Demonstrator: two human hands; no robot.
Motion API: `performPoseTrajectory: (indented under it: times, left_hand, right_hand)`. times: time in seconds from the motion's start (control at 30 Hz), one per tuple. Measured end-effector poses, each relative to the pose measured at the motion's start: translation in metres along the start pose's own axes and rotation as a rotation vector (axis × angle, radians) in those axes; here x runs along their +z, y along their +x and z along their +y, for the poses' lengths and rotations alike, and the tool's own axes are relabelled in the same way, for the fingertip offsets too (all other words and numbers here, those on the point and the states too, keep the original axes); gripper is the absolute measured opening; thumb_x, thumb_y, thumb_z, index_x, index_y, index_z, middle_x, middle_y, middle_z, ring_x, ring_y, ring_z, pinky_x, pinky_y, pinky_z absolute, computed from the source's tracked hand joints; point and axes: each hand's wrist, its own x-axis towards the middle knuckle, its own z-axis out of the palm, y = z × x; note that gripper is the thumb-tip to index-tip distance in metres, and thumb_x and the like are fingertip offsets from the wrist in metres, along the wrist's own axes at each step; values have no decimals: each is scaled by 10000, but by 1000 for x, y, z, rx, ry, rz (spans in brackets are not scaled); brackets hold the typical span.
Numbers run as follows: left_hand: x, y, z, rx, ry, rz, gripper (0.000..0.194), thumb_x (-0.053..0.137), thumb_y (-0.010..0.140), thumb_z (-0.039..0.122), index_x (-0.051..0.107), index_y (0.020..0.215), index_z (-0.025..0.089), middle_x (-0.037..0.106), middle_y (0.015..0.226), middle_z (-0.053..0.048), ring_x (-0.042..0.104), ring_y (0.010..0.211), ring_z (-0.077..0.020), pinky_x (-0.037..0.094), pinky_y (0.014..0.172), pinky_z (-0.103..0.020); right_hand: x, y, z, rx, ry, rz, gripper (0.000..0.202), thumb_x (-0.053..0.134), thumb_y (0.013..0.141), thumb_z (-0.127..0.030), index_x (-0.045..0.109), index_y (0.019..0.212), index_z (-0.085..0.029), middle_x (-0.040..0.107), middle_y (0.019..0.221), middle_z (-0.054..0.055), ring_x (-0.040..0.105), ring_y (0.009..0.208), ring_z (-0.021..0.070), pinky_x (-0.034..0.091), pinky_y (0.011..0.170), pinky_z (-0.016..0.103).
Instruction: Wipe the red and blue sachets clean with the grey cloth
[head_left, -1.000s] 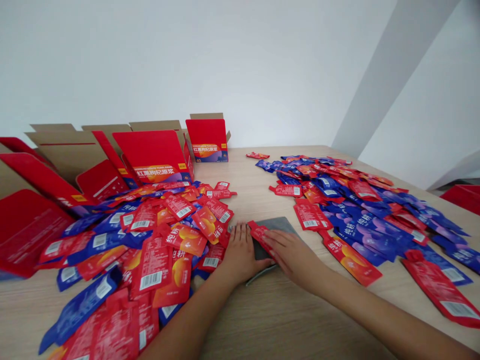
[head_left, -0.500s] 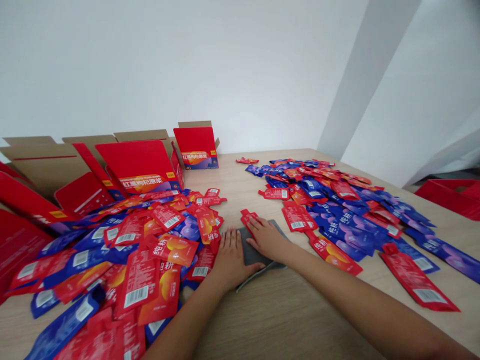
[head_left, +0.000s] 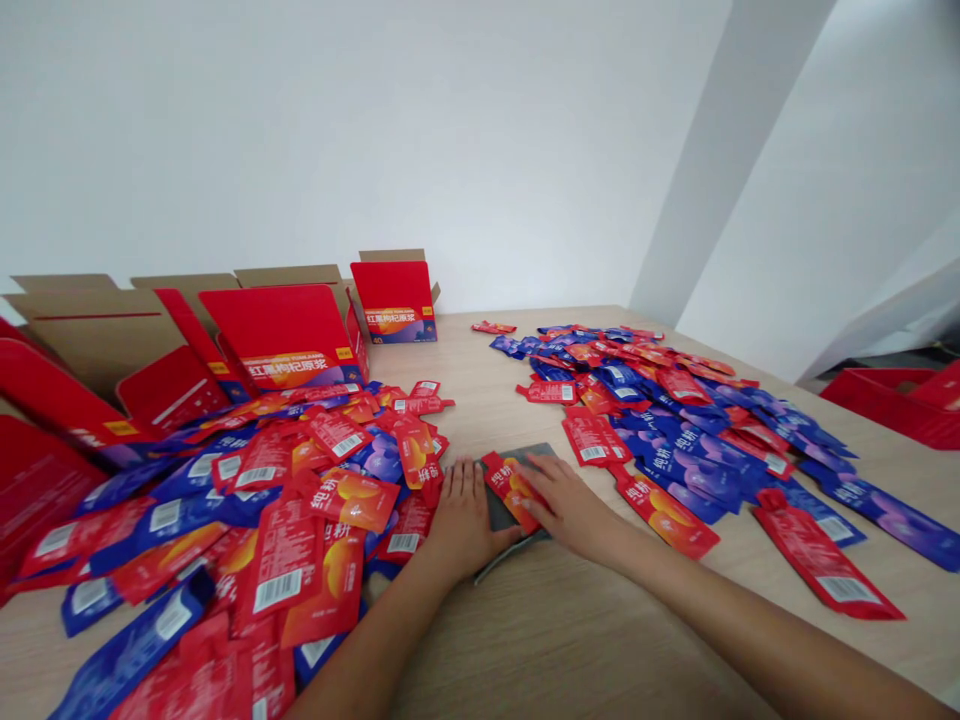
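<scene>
A dark grey cloth (head_left: pixel 501 515) lies on the table in front of me. My left hand (head_left: pixel 463 520) rests flat over its left side, fingers stretched forward, thumb pointing right near the bottom of a red pouch. This red pouch (head_left: pixel 511 488) has orange fruit printed on it and lies on the cloth, between my hands, with its narrow end pointing away. My right hand (head_left: pixel 574 505) lies over the right side of this pouch and the cloth, its fingers spread and touching the pouch.
Red and blue pouches (head_left: pixel 285 550) are heaped on the left. Another pile of pouches (head_left: pixel 690 450) spreads on the right. Several open red cartons (head_left: pixel 281 335) stand at the back left, and a red box (head_left: pixel 892 405) is beyond the table's right edge.
The red pouch has come nearer to me on the cloth, and its printed fruit side now shows. My right hand has shifted right, uncovering part of it. My left hand is nearly still.
</scene>
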Motion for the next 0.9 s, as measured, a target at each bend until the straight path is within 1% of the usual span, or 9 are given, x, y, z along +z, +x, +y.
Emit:
performPoseTrajectory:
  times: [0.07, 0.13, 0.3, 0.4, 0.47, 0.6, 0.7, 0.77, 0.9]
  left_hand:
    - [1, 0, 0, 3, -3, 1, 1066, 367, 718, 765, 255, 1394, -51, 189, 1468, -269, 146, 1372, -368, 168, 1110, -487]
    - [1, 0, -1, 6, -6, -3, 1089, 358, 705, 781, 243, 1398, -51, 181, 1470, -267, 142, 1372, -368, 164, 1111, -486]
    - [1, 2, 0, -1, -22, -33, 1128, 389, 681, 791, 198, 1411, -47, 135, 1481, -261, 111, 1378, -367, 159, 1114, -483]
    - [1, 4, 1, -24, -28, -44, 1151, 387, 670, 803, 190, 1410, -57, 106, 1482, -268, 83, 1377, -379, 146, 1115, -491]
    - [2, 4, 1, -27, -30, -34, 1148, 365, 671, 812, 204, 1408, -54, 112, 1482, -270, 77, 1378, -380, 133, 1115, -493]
    - [2, 1, -1, 1, -51, -10, 1151, 305, 667, 835, 224, 1408, -42, 143, 1482, -264, 102, 1379, -375, 135, 1113, -489]
    - [2, 0, -2, 34, -62, -12, 1166, 303, 658, 842, 219, 1408, -46, 147, 1483, -262, 100, 1380, -377, 141, 1112, -486]
    - [1, 0, -3, 38, -63, -13, 1171, 301, 655, 845, 222, 1405, -50, 150, 1482, -264, 99, 1379, -380, 141, 1112, -485]
    - [3, 0, -3, 35, -52, -2, 1168, 245, 663, 850, 244, 1396, -60, 166, 1479, -267, 110, 1374, -394, 128, 1113, -486]
  right_hand:
    - [11, -11, 0, -89, -100, -60, 458, 426, 880, -318, 495, 1306, -165, 457, 1383, 118, 389, 1287, 242, 339, 1047, 426]
    - [21, -12, 1, -124, -185, -88, 456, 373, 906, -305, 483, 1316, -139, 455, 1382, 125, 402, 1282, 230, 367, 1032, 402]
    - [31, 23, 7, -154, -361, -57, 441, 331, 918, -225, 477, 1314, -101, 452, 1376, 148, 414, 1272, 226, 388, 1009, 396]
    - [27, 49, 5, -88, -439, -71, 428, 328, 922, -208, 480, 1304, -88, 487, 1348, 149, 430, 1252, 236, 394, 986, 401]
    - [21, 59, -1, -49, -475, -82, 429, 344, 927, -251, 484, 1292, -73, 500, 1332, 162, 437, 1233, 251, 394, 971, 402]
    - [8, 63, -16, -21, -471, -156, 487, 401, 905, -385, 515, 1247, -57, 544, 1254, 211, 472, 1163, 297, 406, 928, 418]
    - [1, 62, -22, 41, -410, -229, 448, 407, 890, -259, 462, 1303, -94, 585, 1189, 202, 516, 1104, 291, 434, 870, 403]
    - [-5, 66, -22, 100, -376, -236, 480, 363, 883, -165, 389, 1360, -113, 609, 1144, 203, 557, 1055, 282, 447, 837, 401]
    - [-17, 100, -19, 211, -305, -210, 521, 345, 873, -121, 317, 1390, -65, 643, 1045, 232, 613, 970, 278, 455, 814, 414]
